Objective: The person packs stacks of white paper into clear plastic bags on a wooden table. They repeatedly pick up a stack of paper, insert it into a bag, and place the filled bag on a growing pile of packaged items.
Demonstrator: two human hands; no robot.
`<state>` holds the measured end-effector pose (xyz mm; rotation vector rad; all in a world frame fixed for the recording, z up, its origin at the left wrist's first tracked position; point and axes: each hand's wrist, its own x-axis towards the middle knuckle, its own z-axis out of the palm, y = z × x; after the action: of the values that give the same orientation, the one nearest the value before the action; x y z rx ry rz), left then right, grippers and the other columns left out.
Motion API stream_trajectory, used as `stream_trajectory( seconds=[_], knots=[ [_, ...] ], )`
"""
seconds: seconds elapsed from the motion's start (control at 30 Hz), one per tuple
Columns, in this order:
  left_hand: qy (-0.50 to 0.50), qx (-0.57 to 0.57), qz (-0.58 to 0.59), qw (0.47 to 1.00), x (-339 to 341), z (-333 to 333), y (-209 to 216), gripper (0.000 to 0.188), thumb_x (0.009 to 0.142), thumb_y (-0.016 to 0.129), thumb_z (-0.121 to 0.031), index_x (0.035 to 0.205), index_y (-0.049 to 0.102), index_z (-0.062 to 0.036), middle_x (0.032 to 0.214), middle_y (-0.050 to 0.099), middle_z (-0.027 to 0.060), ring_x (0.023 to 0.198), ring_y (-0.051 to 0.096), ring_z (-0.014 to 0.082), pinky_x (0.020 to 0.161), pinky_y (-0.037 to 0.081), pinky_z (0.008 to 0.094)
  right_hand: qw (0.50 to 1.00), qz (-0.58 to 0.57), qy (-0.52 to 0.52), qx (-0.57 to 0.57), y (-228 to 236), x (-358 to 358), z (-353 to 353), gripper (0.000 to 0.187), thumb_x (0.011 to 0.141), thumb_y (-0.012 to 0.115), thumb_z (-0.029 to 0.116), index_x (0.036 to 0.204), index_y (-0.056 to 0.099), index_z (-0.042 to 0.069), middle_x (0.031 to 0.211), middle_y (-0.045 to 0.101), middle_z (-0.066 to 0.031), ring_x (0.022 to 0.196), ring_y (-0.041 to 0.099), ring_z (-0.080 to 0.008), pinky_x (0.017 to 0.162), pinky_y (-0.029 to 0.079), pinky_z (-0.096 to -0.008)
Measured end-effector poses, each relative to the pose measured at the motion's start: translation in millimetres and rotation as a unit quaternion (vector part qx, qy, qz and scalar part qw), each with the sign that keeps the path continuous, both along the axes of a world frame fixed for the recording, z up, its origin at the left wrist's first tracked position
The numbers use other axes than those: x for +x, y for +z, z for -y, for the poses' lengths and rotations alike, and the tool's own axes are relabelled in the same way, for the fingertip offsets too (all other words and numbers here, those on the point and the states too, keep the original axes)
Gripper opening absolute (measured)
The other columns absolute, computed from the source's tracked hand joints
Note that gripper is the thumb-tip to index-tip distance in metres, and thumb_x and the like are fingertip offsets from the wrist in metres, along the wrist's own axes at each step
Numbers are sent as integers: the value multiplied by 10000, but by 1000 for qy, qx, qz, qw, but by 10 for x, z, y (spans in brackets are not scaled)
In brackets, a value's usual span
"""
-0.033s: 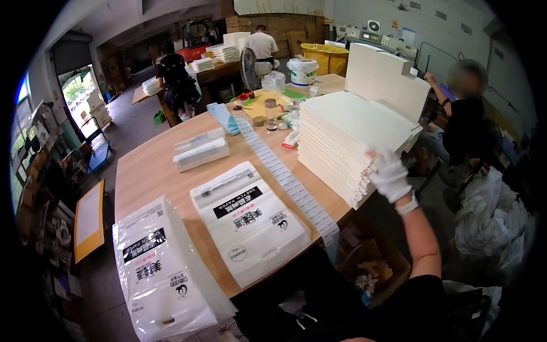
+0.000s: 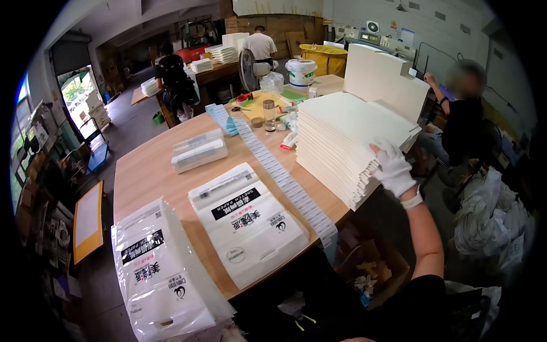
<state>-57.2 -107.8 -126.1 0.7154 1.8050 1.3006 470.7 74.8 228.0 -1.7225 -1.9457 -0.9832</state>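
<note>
My right hand [image 2: 394, 171], in a white glove with a bare fingertip showing, is at the near right corner of a tall stack of white paper [image 2: 336, 154]. Its fingers are apart and hold nothing that I can see; whether they touch the sheets I cannot tell. The stack's layers are stepped along that corner. Left of it, a long strip of printed labels [image 2: 285, 181] runs down to the table's front edge. Printed white plastic bags lie in a flat pile [image 2: 250, 228], and a second, glossier pile [image 2: 165, 273] hangs over the near left edge. My left hand is out of view.
White packs [image 2: 199, 155] lie on the wooden table [image 2: 148, 165]. Farther back are a glass jar [image 2: 269, 117], scissors [image 2: 240, 109] and a white bucket [image 2: 301, 73]. Below the stack stands a carton of scraps [image 2: 370, 268]. A co-worker [image 2: 456, 114] sits at the right.
My right hand has shifted slightly at the stack's corner and its fingers show more spread and sharper. The whole view has moved a little; the stack and bags stay put.
</note>
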Motion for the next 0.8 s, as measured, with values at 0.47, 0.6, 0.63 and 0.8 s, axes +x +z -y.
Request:
stream_trajectory(
  seconds=[0.47, 0.6, 0.63, 0.8],
  knots=[
    [-555, 107, 358, 744, 3089, -1685, 2636, 244, 861, 564, -199, 982, 506, 5, 893, 559, 106, 821, 568, 163, 740, 465, 313, 989, 18, 139, -48, 338, 134, 248, 84, 791, 548, 156, 718, 579, 128, 697, 548, -71, 547, 541, -235, 497, 438, -375],
    [-577, -2, 615, 537, 3191, -1931, 2821, 377, 846, 554, -167, 1144, 443, 35, 1031, 545, 145, 928, 566, 220, 811, 473, 339, 909, -79, 297, -282, 374, -324, 715, 116, 746, 583, 171, 825, 595, 87, 746, 587, -55, 688, 587, -251, 653, 477, -362],
    [-546, -17, 555, 628, 3150, -1867, 2803, 401, 838, 551, -150, 1172, 430, 37, 1046, 545, 146, 945, 563, 230, 822, 473, 343, 881, -148, 291, -341, 408, -308, 816, 159, 732, 600, 166, 857, 605, 68, 769, 603, -49, 716, 599, -248, 686, 483, -352],
    [-583, 88, 292, 753, 2580, -1710, 2921, 434, 764, 521, -26, 1186, 454, 46, 1043, 569, 126, 952, 571, 212, 833, 470, 330, 631, -738, 161, -176, -281, 558, 852, 130, 839, 526, 56, 956, 529, 0, 844, 615, -95, 719, 596, -155, 634, 511, -292]
  ],
)
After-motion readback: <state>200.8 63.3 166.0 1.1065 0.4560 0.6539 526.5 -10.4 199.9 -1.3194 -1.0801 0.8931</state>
